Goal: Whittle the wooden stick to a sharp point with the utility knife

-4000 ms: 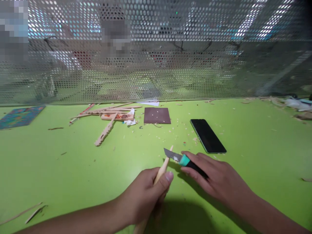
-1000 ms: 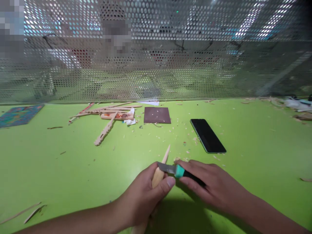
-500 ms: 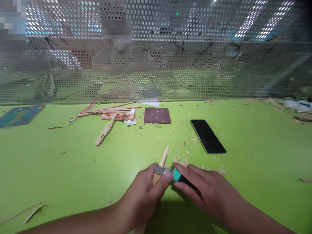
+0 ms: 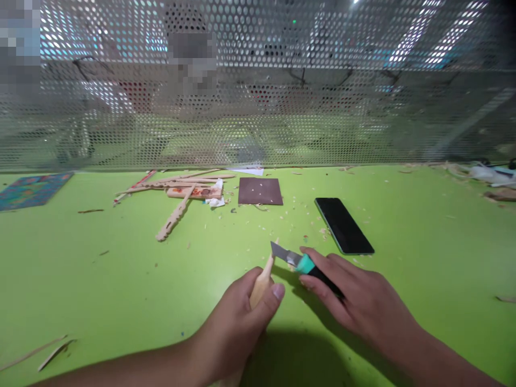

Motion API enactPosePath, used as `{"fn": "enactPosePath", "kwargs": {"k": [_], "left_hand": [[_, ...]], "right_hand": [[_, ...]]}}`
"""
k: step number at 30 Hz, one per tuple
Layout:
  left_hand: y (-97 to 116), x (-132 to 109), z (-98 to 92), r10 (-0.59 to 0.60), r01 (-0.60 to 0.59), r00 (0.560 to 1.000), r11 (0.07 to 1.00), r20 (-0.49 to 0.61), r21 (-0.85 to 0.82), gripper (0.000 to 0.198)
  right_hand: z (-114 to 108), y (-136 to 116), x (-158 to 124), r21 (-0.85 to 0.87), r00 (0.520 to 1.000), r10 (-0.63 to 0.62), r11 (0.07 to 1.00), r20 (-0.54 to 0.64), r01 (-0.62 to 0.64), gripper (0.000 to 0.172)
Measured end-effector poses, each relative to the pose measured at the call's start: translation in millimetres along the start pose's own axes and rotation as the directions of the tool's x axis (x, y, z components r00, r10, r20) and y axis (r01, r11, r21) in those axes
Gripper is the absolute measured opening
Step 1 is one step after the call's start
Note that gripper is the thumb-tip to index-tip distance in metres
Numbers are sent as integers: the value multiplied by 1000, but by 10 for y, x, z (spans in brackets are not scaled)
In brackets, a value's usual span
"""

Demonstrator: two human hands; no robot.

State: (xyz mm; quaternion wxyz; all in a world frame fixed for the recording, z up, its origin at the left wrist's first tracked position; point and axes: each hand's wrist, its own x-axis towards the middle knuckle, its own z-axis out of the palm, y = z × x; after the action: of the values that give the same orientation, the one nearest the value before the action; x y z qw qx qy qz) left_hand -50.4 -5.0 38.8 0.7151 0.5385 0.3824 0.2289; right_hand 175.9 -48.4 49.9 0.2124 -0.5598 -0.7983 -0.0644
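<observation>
My left hand (image 4: 245,317) is wrapped round a pale wooden stick (image 4: 261,284), whose tapered tip points away from me. Its lower part is mostly hidden by my palm and fingers. In my right hand (image 4: 350,295) is a utility knife (image 4: 305,264) with a black and turquoise handle. The knife's grey blade (image 4: 284,252) reaches left to the stick's narrow end, close to the tip; I cannot tell whether it touches the wood. Wood shavings (image 4: 291,267) lie on the table just behind the blade.
A black phone (image 4: 344,226) lies at the right. Brown sandpaper (image 4: 260,191) lies behind my hands. Carved wooden sticks (image 4: 175,216) are heaped at the back left, near a colourful sheet (image 4: 34,191). A perforated metal screen (image 4: 258,118) bounds the green table (image 4: 121,290).
My right hand has moved away from me and to the right with the knife. The blade has gone from beside my left thumb to the stick's tip. My left hand stays about where it was.
</observation>
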Motion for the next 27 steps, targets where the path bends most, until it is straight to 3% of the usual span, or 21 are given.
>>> {"fn": "enactPosePath", "kwargs": {"k": [4,11,16,21,27], "left_hand": [[0,-10,-36,-40,46,996,997,83,-70,37],[-4,10,-29,-17,23,995,998,100,-56,36],[-83,22,10,-25,32,998,991,58,-133,37],[-85,31,36,-30,30,999,999,-27,19,38],[15,34,42,0,3,999,997,-36,74,41]], "right_hand": [[-14,48,-9,110,997,-9,994,82,0,46],[-4,-60,-9,287,962,-48,958,268,-32,38],[31,-106,-15,262,965,-79,965,250,11,47],[70,-170,-60,137,980,-46,990,192,20,53],[40,-187,-52,13,996,-39,999,75,38,49]]}}
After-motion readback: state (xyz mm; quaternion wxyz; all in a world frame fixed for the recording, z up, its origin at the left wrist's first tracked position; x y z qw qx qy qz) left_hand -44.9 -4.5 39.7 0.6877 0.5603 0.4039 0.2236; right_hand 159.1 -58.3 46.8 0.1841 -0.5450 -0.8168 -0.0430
